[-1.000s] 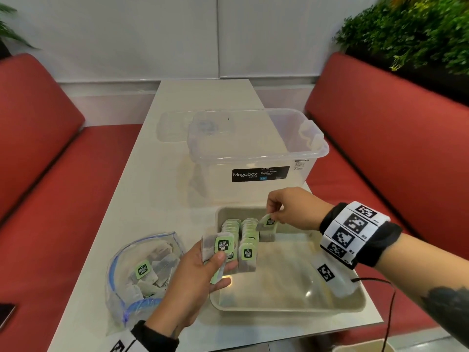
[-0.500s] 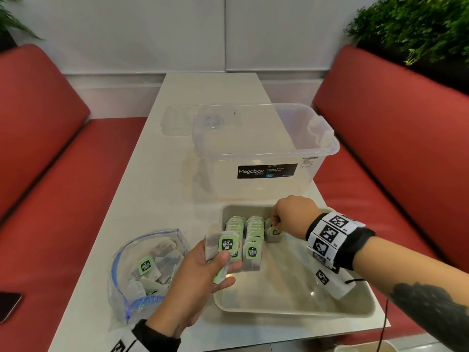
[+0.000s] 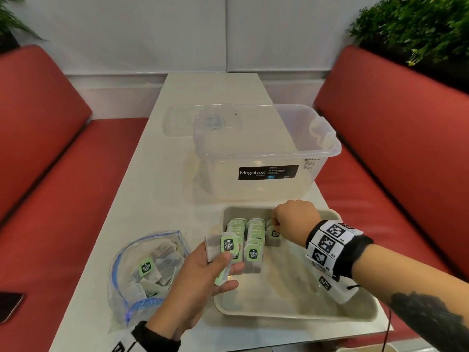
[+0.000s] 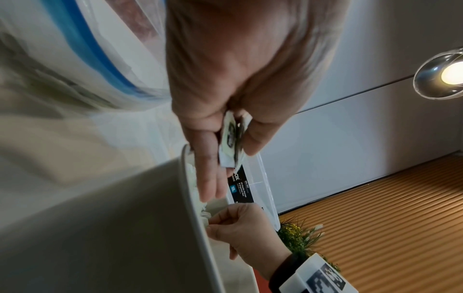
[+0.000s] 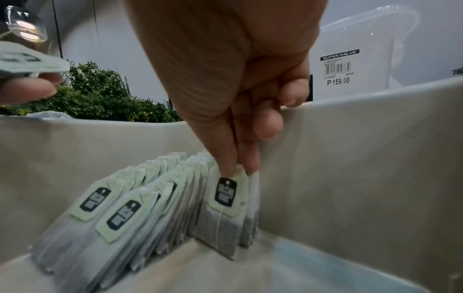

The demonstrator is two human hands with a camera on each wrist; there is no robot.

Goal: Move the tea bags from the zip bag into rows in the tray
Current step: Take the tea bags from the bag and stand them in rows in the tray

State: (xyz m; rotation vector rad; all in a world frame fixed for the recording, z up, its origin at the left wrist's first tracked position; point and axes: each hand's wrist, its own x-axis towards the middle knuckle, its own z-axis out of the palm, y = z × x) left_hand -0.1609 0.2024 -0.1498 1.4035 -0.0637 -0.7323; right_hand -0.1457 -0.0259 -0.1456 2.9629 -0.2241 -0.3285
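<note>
- The right hand [image 3: 294, 221] pinches a tea bag [image 5: 223, 206], starting a third row at the tray's [image 3: 291, 315] far wall.
- The left hand [image 3: 200, 273] grips spare tea bags [image 3: 223, 246] at the tray's left rim; more sit in the zip bag [image 3: 147, 270] on the tabletop [image 3: 142, 189].
- Risk: let go, the leaning bag may topple flat, or a knuckle may tip neighbouring rows.
- The tray's near half lies open.

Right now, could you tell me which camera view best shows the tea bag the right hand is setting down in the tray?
The right wrist view: the tea bag fills the frame, pinched at its top by the right hand. The head view shows it small; the left wrist view hides it.
</note>
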